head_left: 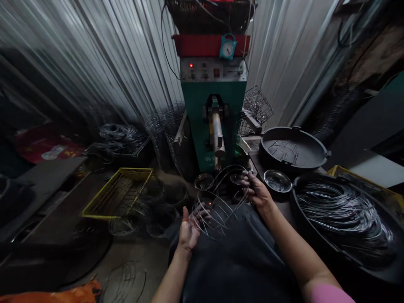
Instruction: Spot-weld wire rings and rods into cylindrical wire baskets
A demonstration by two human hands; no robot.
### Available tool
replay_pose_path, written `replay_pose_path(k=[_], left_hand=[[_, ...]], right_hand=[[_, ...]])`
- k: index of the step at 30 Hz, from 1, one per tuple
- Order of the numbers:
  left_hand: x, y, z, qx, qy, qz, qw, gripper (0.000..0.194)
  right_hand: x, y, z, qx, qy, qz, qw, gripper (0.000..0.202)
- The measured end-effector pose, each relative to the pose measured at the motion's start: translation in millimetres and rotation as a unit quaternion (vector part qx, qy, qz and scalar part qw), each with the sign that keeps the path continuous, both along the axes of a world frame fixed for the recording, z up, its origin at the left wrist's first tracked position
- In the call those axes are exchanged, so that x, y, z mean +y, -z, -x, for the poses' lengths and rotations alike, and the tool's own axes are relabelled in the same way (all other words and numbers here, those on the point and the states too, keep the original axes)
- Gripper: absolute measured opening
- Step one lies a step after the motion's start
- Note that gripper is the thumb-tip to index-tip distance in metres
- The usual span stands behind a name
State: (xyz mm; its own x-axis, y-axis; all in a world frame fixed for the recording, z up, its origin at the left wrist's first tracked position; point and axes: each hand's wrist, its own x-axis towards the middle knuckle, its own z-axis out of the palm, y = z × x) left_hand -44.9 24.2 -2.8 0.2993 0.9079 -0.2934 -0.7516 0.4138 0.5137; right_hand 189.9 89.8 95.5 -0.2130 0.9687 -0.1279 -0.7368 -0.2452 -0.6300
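Observation:
In front of the machine, my right hand [257, 191] is closed with thumb and fingers pinching the rim of a round wire rack [217, 210] made of curved rods. My left hand [190, 231] is at the rack's lower left, palm up, thumb raised and fingers spread beside the wires. Whether those fingers touch the rods I cannot tell. Above the rack is the metal electrode arm [217, 132] of a green welding machine [197, 111]; the rack appears apart from its tip. A dark apron [233, 261] covers my lap below the rack.
On the right, a large black pan [295, 147] carries a few wire pieces, beside a small bowl [277, 181] of thin rods. A big tub [298, 210] holds many bent wires. To the left are a yellow basket [118, 170] and wire rings [160, 219]. A blue clock [227, 47] hangs above.

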Motion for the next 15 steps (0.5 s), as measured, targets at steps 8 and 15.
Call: replay_pose_path(k=[8,15], left_hand=[[-25.5,3.6,-25.9,0.235,-0.071,-0.177,0.953,0.058],[-6.6,-16.3,-29.1,0.301,-0.125,-0.160,0.932,0.048]], right_hand=[[25.2,17.7,15.3,0.016,0.107,0.123,0.987,0.010],[29.8,26.3,-3.8,-0.450,0.025,0.040,0.892,0.019]])
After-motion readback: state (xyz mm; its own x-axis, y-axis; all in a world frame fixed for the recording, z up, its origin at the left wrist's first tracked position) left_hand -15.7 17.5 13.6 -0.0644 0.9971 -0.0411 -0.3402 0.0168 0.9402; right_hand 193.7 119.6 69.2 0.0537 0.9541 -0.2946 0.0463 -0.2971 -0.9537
